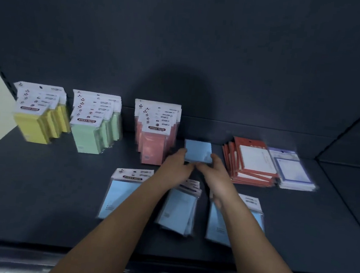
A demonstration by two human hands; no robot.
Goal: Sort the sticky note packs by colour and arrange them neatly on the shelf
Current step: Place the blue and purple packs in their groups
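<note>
A blue sticky note pack (198, 150) is held at its near corners by both hands, just right of the pink stack (155, 133). My left hand (177, 166) grips its left corner and my right hand (214, 173) its right corner. Yellow packs (41, 114) and green packs (95, 123) stand in rows at the back left. More blue packs lie flat nearer me: one on the left (119, 194), a small pile in the middle (178, 209), one on the right (228, 221), partly hidden by my forearms.
A red-edged stack (251, 164) and a purple-edged stack (293, 170) lie at the right. All of this rests on the dark shelf (45, 200), with its back wall behind the rows and its front lip near me. A pale wall shows at the far left.
</note>
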